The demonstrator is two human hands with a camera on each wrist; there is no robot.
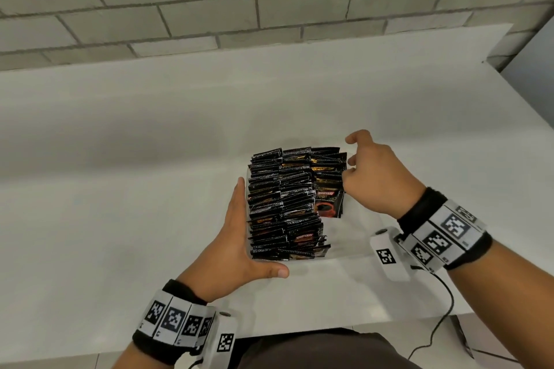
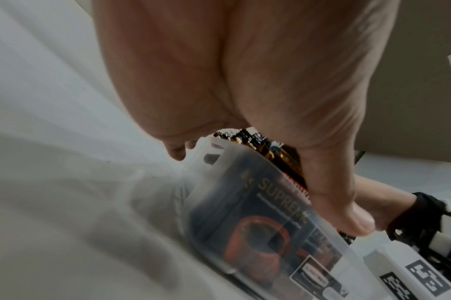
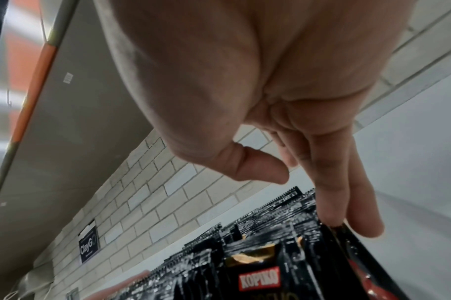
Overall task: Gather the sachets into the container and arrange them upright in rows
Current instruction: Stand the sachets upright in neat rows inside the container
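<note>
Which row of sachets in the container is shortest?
The right row of sachets, under the right hand. It stops midway down the container; the other two reach the near wall.

"KOPIKO" is printed in white on a red band on the black sachets point(image 3: 260, 278). "SUPREME" is read through the clear container point(image 2: 329, 239) wall on a sachet face. "ClayGO" is shown on a dark wall sign point(image 3: 89, 246).
</note>
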